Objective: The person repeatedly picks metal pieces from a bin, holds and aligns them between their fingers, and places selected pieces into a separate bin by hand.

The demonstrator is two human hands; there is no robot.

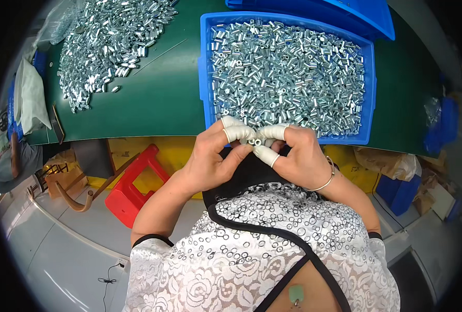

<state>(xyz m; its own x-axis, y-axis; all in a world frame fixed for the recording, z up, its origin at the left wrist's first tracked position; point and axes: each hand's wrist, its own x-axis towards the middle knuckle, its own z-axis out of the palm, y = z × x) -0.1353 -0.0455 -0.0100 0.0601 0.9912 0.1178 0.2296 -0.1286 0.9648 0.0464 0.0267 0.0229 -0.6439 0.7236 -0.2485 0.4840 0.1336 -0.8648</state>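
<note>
My left hand (210,157) and my right hand (299,156) meet at the near edge of a blue plastic bin (288,139). White finger cots cover several fingertips on both. Pinched between the fingertips are small silvery metal sleeves (258,141), their round open ends facing up; the fingers hide how many there are. Just beyond my hands, the bin is filled with loose metal sleeves (288,78) of the same kind.
A heap of shiny metal pieces (114,41) spreads over the green tabletop (160,104) at the left, beside a thin rod (160,56). Behind the bin lies a blue lid (340,18). A red stool (134,184) stands below the table's left side, and a blue box (397,195) below its right.
</note>
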